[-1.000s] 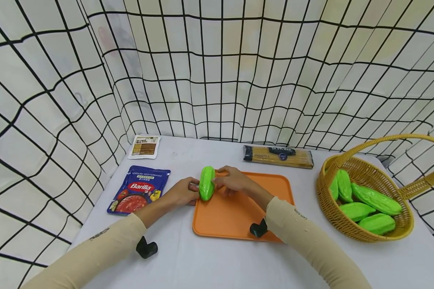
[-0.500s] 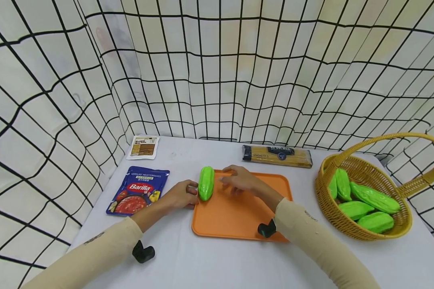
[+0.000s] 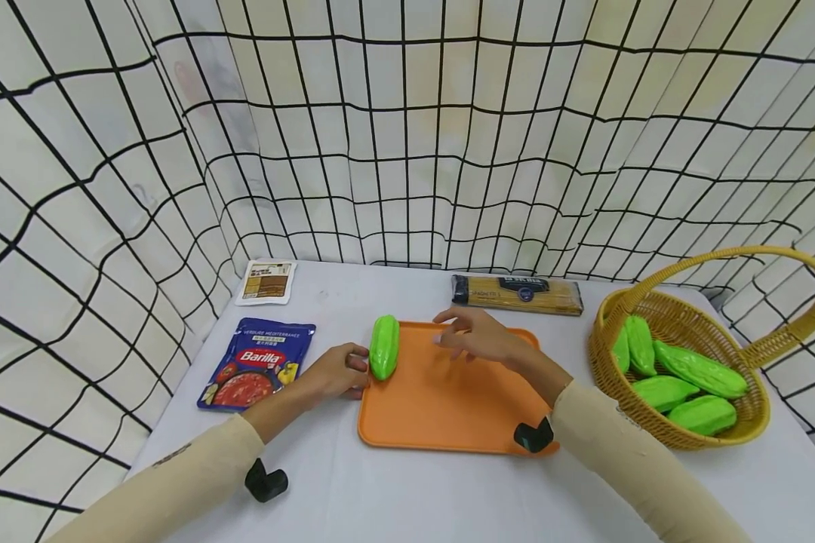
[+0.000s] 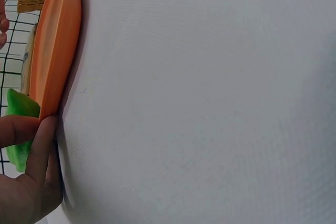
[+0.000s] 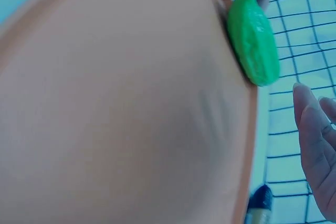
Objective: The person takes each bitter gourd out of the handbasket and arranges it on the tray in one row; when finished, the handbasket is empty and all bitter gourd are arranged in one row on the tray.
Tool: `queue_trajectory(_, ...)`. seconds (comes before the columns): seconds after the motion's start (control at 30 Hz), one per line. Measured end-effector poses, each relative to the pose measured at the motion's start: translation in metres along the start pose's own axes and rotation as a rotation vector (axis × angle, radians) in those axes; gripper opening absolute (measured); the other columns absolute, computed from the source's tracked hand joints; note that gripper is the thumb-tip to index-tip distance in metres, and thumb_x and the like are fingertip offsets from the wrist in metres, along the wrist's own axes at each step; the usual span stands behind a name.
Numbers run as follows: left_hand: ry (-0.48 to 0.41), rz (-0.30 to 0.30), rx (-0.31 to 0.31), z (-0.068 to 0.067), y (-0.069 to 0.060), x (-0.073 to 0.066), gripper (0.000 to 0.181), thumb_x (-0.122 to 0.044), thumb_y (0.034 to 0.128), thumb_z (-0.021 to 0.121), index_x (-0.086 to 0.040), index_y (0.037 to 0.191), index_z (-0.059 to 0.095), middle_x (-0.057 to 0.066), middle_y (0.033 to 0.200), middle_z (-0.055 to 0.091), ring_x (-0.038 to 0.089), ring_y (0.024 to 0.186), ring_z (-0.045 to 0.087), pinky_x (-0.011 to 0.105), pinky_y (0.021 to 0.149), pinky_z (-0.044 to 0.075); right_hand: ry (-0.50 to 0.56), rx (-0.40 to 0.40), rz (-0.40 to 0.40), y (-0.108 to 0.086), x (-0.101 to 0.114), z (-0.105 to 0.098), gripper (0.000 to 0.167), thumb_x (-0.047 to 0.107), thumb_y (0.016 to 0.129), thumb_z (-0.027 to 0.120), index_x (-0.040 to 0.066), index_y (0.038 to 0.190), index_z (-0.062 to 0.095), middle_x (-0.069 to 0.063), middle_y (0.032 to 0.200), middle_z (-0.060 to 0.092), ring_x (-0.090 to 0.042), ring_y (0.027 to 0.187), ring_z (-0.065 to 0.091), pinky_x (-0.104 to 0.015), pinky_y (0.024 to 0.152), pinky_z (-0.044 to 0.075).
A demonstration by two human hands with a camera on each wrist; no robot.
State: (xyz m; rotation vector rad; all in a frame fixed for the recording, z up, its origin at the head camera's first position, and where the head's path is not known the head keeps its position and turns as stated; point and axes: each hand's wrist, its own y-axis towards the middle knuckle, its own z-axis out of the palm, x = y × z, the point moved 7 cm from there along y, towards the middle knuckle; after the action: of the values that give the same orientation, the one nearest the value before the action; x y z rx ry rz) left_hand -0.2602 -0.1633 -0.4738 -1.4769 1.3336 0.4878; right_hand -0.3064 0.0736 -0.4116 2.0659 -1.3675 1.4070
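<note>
A glossy green ridged vegetable [image 3: 384, 348], like a gourd, lies along the left edge of the orange tray [image 3: 441, 422]. My left hand [image 3: 336, 369] is just left of it; in the left wrist view its thumb and fingers [image 4: 46, 129] pinch the tray's rim beside the vegetable. Above the tray's far part hovers my right hand [image 3: 478, 334], fingers loosely bent and holding nothing. The right wrist view shows that hand [image 5: 317, 145] apart from the vegetable [image 5: 253, 39].
A wicker basket [image 3: 754, 422] with several similar green vegetables stands at the right. Behind the tray lies a spaghetti pack [image 3: 523, 294]. Left of it are a blue Barilla pouch [image 3: 258, 366] and a small white packet [image 3: 266, 283]. Netting [image 3: 407, 158] encloses the table.
My right hand has drawn away from the green vegetable to the right, its fingers opening. The vegetable stays on the tray's left edge, with my left hand still beside it.
</note>
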Motion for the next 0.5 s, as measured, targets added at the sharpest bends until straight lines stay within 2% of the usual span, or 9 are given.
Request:
queue_trajectory(0.23, -0.003, -0.004, -0.006, -0.001, 0.001, 0.002, 0.058, -0.002, 0.0868, 0.066, 0.002, 0.142, 0.047, 0.017, 0.119, 0.058, 0.020, 0.091, 0.066, 0.030, 0.076, 0.063, -0.072, 0.000, -0.049, -0.035, 0.003, -0.027, 0.052, 0.040, 0.092, 0.070, 0.015, 0.136, 0.057, -0.007, 0.116, 0.069, -0.028, 0.088, 0.067, -0.035, 0.068, 0.058)
queue_trajectory(0.5, -0.015, 0.014, 0.006, -0.001, 0.003, 0.003, 0.058, -0.001, 0.0863, 0.065, 0.003, 0.141, 0.046, 0.017, 0.118, 0.058, 0.019, 0.089, 0.066, 0.030, 0.076, 0.063, -0.117, 0.017, -0.090, -0.082, -0.011, -0.060, 0.043, 0.031, 0.094, 0.068, 0.010, 0.131, 0.059, -0.007, 0.110, 0.068, -0.026, 0.082, 0.066, -0.034, 0.062, 0.057)
